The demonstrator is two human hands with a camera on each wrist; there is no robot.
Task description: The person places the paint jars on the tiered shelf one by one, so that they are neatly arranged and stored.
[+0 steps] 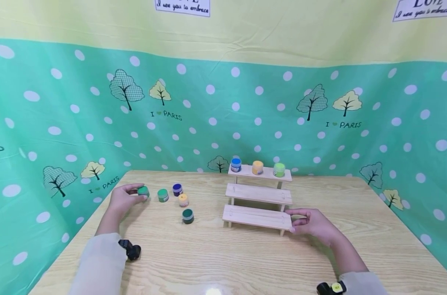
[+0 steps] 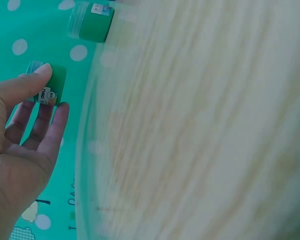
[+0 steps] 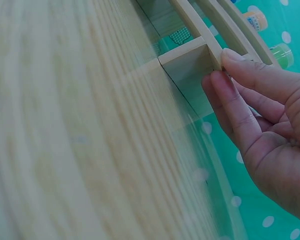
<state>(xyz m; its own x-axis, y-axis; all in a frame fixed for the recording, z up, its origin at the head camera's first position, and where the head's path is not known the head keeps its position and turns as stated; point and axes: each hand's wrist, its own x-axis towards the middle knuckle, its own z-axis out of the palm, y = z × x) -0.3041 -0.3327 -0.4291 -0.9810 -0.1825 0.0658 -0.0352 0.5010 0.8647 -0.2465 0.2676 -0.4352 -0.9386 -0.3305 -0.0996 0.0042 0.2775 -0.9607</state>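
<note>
At the table's left side my left hand [image 1: 122,202] grips a small green paint jar [image 1: 143,191] between thumb and fingers; its label faces the left wrist camera. Just right of it is another green jar [image 1: 163,196]. My right hand [image 1: 313,224] pinches the right end of the lowest step on a three-tier wooden stand [image 1: 256,216], thumb on top and fingertips beneath in the right wrist view. Along the top step sit a blue jar [image 1: 236,165], an orange jar [image 1: 258,167] and a light green jar [image 1: 279,169]. The two lower steps hold no jars.
Right of the green jars are a purple jar [image 1: 177,189], a yellow-orange jar [image 1: 183,200] and, nearer the front, a dark green jar [image 1: 188,216]. A dotted green cloth [image 1: 194,102] hangs behind and beside the wooden table [image 1: 208,254].
</note>
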